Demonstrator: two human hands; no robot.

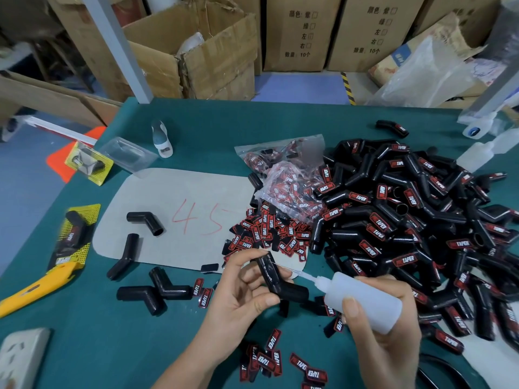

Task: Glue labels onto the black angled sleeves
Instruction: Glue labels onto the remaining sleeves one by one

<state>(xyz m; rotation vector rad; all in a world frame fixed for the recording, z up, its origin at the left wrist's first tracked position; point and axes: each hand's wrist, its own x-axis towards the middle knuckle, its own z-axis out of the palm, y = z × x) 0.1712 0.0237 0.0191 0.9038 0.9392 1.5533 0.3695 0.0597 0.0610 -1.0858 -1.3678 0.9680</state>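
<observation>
Near the six o'clock edge of the green table (174,127), the left hand (238,293) grips a black angled sleeve (276,279), fingers and thumb curled round its bend so one leg points up toward twelve o'clock. The right hand (384,329) is wrapped round a translucent glue bottle (362,301), thumb pressed on its side; the thin nozzle points toward nine o'clock and meets the upper leg of the held sleeve, though whether glue is coming out is hard to tell.

At three o'clock from the hands lies a big heap of labelled sleeves (407,220), each bearing a red and black label. At twelve o'clock from the hands a spread of loose labels (266,234) lies on the table, partly on a grey sheet (182,197) marked with red digits; two clear bags of labels (283,175) lie just beyond them. More labels (280,363) are scattered at six o'clock between the wrists.

Bare sleeves (146,219) lie at nine o'clock, two on the grey sheet and two (157,293) touching each other on the table. A yellow utility knife (36,290) lies farther toward nine o'clock.
</observation>
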